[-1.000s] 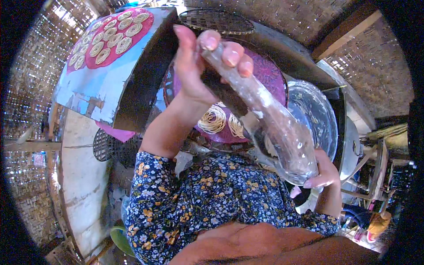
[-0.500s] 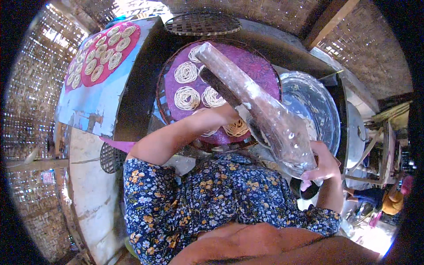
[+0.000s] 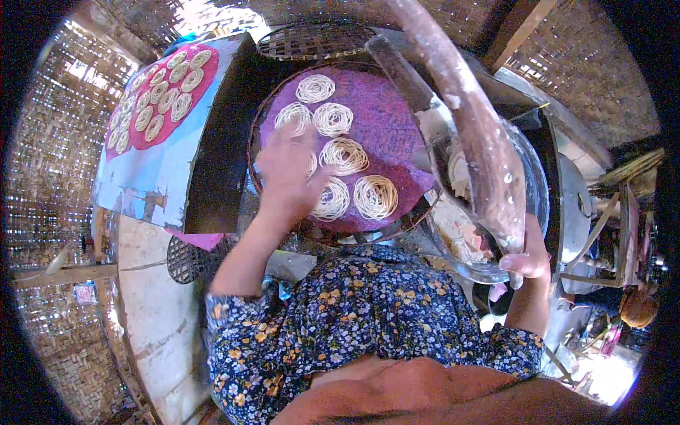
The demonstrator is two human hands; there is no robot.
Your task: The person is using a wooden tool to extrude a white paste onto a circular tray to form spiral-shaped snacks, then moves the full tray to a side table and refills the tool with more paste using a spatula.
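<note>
Coils [image 3: 333,120] of pale strands lay at my twelve o'clock, on a purple cloth [image 3: 389,106] over a round tray [image 3: 256,129]; from my distant station I made out several, some partly hidden behind the left hand [image 3: 288,170]. That hand was at eleven o'clock, blurred, its fingers seemingly spread, with nothing gripped that I could see; whether it touched a coil, I could not tell. At four o'clock the right hand [image 3: 530,251] was closed around the near end of a white-smeared wooden tool [image 3: 482,134], its two bars stretching toward one o'clock, across a basin [image 3: 533,166]; at ten o'clock a blue-topped table [image 3: 152,180] bore more rounds [image 3: 191,80] on red cloth [image 3: 170,129]. I judged the step in hand to be arranging coils left-handed while the right steadied the tool; the next move, I reckoned, called for a light left touch, lest strands tangle, and a firm right hold.
</note>
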